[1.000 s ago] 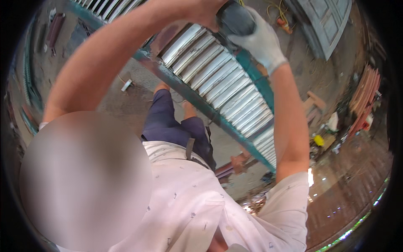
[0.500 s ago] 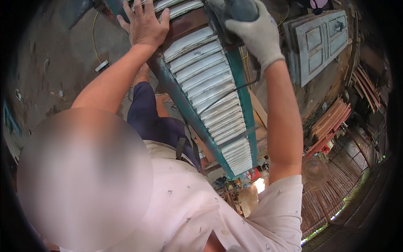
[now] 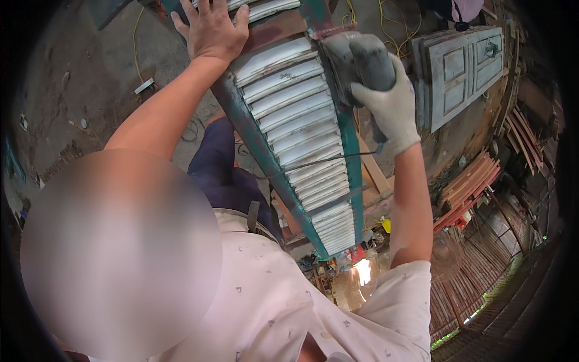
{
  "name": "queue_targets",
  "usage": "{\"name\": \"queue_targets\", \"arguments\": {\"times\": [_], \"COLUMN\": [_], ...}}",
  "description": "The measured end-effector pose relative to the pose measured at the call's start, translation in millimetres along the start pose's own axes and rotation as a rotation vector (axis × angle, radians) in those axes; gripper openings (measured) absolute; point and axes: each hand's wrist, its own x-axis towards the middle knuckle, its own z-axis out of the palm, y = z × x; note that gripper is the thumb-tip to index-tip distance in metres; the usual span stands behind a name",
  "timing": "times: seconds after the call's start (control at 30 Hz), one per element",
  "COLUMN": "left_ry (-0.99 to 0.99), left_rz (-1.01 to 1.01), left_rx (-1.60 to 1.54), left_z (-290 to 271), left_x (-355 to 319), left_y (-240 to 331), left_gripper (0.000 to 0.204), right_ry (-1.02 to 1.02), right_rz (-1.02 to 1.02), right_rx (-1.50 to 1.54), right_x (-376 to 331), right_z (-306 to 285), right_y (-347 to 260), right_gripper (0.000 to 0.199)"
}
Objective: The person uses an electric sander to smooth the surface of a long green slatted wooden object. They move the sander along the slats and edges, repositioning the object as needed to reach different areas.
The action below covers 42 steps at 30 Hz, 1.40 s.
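White slats (image 3: pixel 300 123); seemingly grey tool (image 3: pixel 373 63)

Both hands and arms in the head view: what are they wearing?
The left hand is bare; the right hand wears a whitish work glove ending at the wrist. Both forearms are uncovered. The right sleeve is short and pale; the left sleeve is hidden by the blurred patch.

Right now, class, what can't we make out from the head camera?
Head view, bare left hand: some fingertips, cut off by the top edge.
Head view, green-framed, whitish-slatted shutter: upper end, cut off by that edge.
Head view, dark grey rounded power tool: underside, hidden by its body.
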Motion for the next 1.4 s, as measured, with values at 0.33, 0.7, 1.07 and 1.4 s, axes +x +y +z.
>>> {"name": "queue_targets", "arguments": {"times": [0.33,0.7,1.07,1.4], "left_ry": [-0.034,-0.041,-0.038,-0.034], "left_rz": [0.079,0.046,0.037,0.046], "left_rx": [-0.035,-0.057,-0.099,-0.082], "left_z": [18.0,14.3,14.7,12.6], "left_x": [6.0,0.3,1.8,-2.3], "left_y": [-23.6,-17.5,-19.5,-16.4], "left_gripper": [0.072,0.070,0.073,0.068], "right_ry": [0.008,0.034,-0.005,0.009], "right_rz": [0.034,0.053,0.119,0.112], "right_rx": [-0.037,-0.073,-0.058,-0.168], "right_x": [11.4,17.8,-28.1,17.4], "right_z": [-6.7,-2.0,-6.8,5.9], "right_y": [-14.6,-21.8,12.5,-32.8], "right_gripper": [0.083,0.080,0.077,0.078]}}
